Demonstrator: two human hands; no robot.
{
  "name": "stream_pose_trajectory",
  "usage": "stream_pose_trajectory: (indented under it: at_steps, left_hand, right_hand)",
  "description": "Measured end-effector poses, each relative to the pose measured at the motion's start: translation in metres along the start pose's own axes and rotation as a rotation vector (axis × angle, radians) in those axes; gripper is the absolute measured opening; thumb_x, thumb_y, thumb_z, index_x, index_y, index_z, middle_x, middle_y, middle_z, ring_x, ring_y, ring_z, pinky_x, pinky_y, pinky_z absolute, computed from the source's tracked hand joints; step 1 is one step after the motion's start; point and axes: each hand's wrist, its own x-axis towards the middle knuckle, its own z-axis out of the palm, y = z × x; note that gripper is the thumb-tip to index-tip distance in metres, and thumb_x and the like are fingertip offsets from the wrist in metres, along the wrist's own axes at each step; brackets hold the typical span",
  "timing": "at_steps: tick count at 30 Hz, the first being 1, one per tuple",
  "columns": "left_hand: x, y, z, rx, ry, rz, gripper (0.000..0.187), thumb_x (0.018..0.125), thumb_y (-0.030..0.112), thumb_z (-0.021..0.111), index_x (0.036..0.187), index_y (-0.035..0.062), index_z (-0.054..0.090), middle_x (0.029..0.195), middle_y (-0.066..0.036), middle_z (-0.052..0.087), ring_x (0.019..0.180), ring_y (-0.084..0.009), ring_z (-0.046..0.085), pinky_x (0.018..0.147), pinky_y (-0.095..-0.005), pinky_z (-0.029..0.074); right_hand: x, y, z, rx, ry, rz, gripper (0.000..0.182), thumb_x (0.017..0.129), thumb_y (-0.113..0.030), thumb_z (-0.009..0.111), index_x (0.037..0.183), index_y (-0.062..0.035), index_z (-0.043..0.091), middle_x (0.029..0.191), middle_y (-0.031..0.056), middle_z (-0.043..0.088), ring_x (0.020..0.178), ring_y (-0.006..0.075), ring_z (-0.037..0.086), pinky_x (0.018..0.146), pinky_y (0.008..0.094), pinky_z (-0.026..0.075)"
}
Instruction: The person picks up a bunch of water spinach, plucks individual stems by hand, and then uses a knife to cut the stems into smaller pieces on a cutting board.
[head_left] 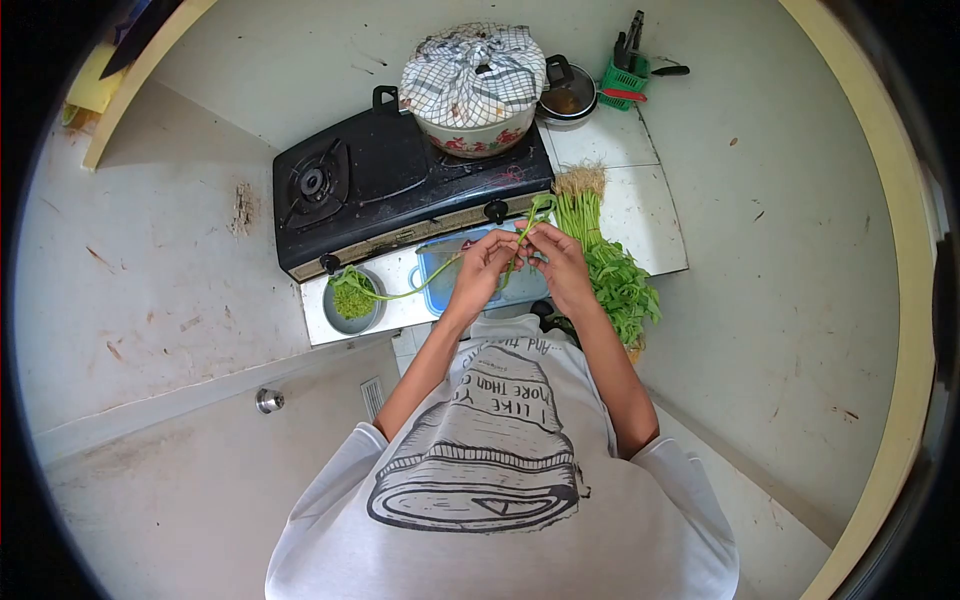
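My left hand and my right hand meet over a blue-rimmed tray, both pinching a green leafy stem. A long thin stalk runs from my left hand down to a grey bowl that holds chopped greens. To the right of my right hand lies a big bunch of leafy greens with its roots toward the back wall. Part of the tray is hidden under my hands.
A black two-burner stove stands behind the hands. On it sits a large pot wrapped in a checked cloth. A small lidded pan and a green basket with utensils are at the back right.
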Motion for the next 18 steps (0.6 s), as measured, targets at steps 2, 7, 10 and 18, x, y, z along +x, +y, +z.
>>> stream_pose_trajectory:
  at_steps: [2, 7, 10, 18]
  left_hand:
    - [0.002, 0.000, 0.003, 0.007, 0.001, 0.014, 0.018, 0.105, 0.014, 0.057, 0.118, 0.0038, 0.063, 0.107, -0.004, 0.068, 0.095, -0.0123, 0.063, 0.091, -0.0284, 0.049]
    - [0.005, 0.000, 0.015, 0.051, 0.118, 0.182, 0.016, 0.102, 0.004, 0.063, 0.117, 0.0002, 0.061, 0.108, -0.006, 0.065, 0.095, -0.0133, 0.066, 0.083, -0.0277, 0.054]
    - [0.008, -0.001, 0.018, 0.124, 0.188, 0.312, 0.014, 0.099, 0.001, 0.065, 0.113, -0.0034, 0.062, 0.107, -0.008, 0.064, 0.091, -0.0118, 0.067, 0.077, -0.0261, 0.059]
    - [0.006, -0.004, 0.008, 0.234, 0.290, 0.348, 0.009, 0.100, 0.008, 0.069, 0.106, 0.0021, 0.065, 0.098, -0.003, 0.068, 0.094, -0.0096, 0.067, 0.081, -0.0256, 0.054]
  right_hand:
    - [0.000, 0.000, -0.002, 0.035, 0.002, -0.014, 0.019, 0.100, -0.022, 0.068, 0.111, -0.0078, 0.073, 0.096, -0.0020, 0.072, 0.085, 0.0052, 0.062, 0.077, 0.0238, 0.045]
    - [0.006, 0.002, -0.008, -0.096, 0.006, -0.135, 0.014, 0.097, -0.017, 0.070, 0.106, -0.0056, 0.072, 0.096, -0.0006, 0.073, 0.085, 0.0053, 0.063, 0.076, 0.0236, 0.045]
    - [0.005, -0.003, 0.001, -0.098, 0.000, -0.176, 0.013, 0.096, -0.014, 0.072, 0.105, -0.0044, 0.071, 0.096, 0.0004, 0.073, 0.085, 0.0055, 0.064, 0.076, 0.0235, 0.046]
    - [0.006, 0.003, 0.016, -0.031, 0.009, -0.181, 0.016, 0.098, -0.016, 0.072, 0.105, -0.0020, 0.071, 0.095, 0.0024, 0.072, 0.083, 0.0066, 0.064, 0.072, 0.0224, 0.047]
